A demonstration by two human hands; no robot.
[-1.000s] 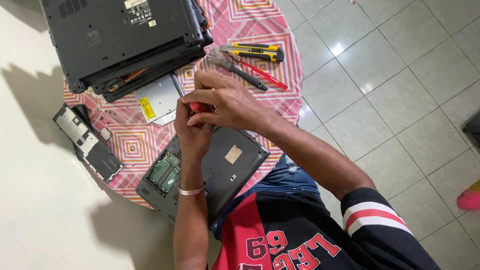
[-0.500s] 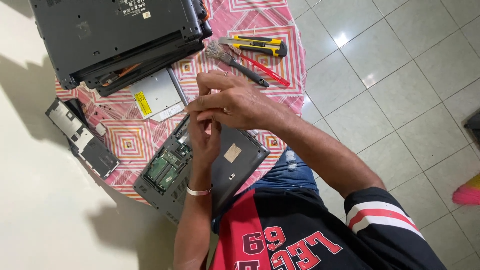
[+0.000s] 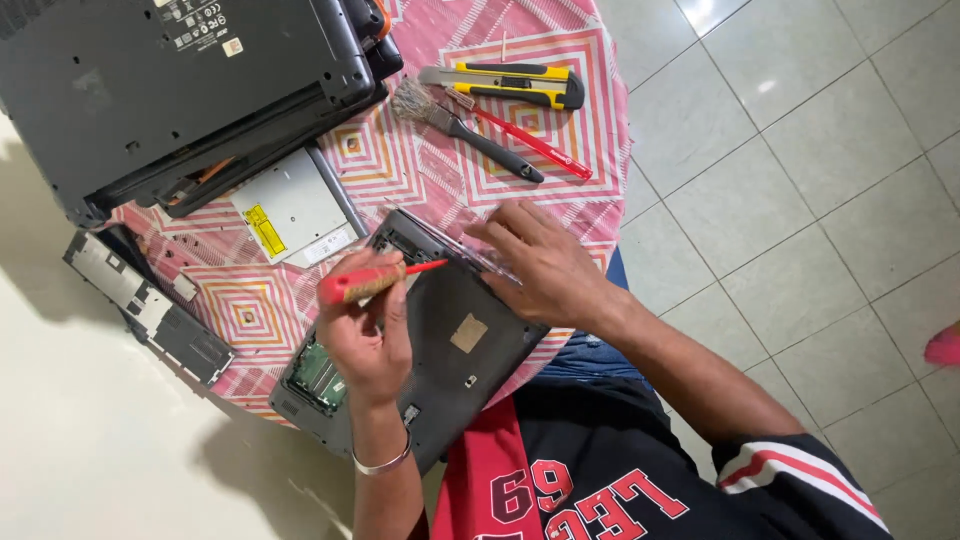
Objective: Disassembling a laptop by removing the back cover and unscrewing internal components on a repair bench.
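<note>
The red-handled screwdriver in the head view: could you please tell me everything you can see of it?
The screwdriver has a red handle, apparently plastic, with a yellowish band and a thin red shaft. It lies nearly level, tip pointing right and slightly up. The left hand holds it by the handle, above the opened dark grey laptop base. Its tip ends close to the right hand, which rests on the laptop's upper edge; whether the tip touches anything is unclear.

Left hand (image 3: 365,335) raised, palm towards the camera, fingers curled in a closed grip, wrist bent back, forearm rising from below. Right hand (image 3: 540,265) lies palm-down, fingers spread flat and seemingly pressing; right forearm extends diagonally from lower right.
</note>
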